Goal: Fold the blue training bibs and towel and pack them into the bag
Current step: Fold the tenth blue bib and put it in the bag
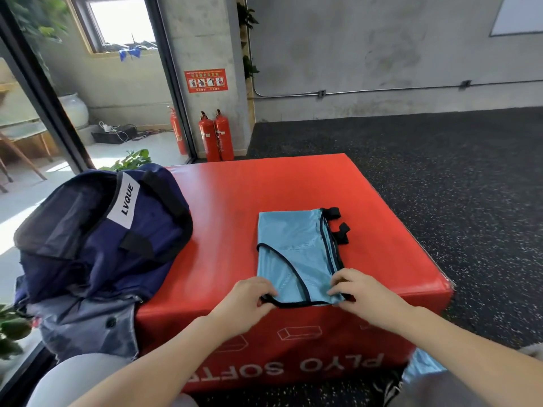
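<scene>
A light blue training bib with black trim lies folded lengthwise on the red plyo box, its black straps sticking out at the far right. My left hand pinches the bib's near left corner at the black trim. My right hand pinches the near right corner. A navy bag labelled LVQUE sits on the box's left side, slumped over its edge. Another piece of light blue cloth shows at the lower right, beside the box near my knee.
The box's near edge runs just under my hands. Two red fire extinguishers stand against the wall behind the box. Dark speckled gym floor spreads to the right. A glass partition and plant leaves are on the left.
</scene>
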The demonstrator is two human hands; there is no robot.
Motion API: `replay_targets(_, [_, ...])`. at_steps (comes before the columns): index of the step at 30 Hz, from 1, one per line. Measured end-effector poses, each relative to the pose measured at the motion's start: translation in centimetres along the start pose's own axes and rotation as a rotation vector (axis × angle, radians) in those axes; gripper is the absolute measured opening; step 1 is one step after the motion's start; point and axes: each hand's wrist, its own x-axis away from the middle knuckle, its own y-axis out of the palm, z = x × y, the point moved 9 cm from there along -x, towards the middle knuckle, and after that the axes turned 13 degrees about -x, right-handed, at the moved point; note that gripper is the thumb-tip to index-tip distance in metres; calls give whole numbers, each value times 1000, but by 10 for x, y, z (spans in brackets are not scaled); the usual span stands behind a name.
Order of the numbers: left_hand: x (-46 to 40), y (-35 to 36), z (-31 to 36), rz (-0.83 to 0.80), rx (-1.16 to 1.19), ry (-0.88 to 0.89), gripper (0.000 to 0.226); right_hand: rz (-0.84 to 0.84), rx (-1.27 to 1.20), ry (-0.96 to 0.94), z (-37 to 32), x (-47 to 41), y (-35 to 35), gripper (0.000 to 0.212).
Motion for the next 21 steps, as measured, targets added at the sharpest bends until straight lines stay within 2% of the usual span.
replay_targets(5, [2,-16,0,62,51,-65,1,69,-56,15,-3,0,-14,17])
replay_targets(8, [1,-27,0,137,116,-126,7,121,-147,28,-13,-1,-27,10])
replay_targets(11, [-5,-37,-6,206,241,-202,7,162,-294,119,-15,-7,-43,7])
replay_targets(16, [-20,-44,-13,261,365,-236,9,238,-462,173,-8,-25,-65,18])
replay_targets(18, [-29,-47,-15,274,403,-246,7,282,-491,188,-4,-35,-73,25])
replay_targets(21, [-45,-55,-22,359,411,-282,7,341,-477,186,-1,-56,-81,15])
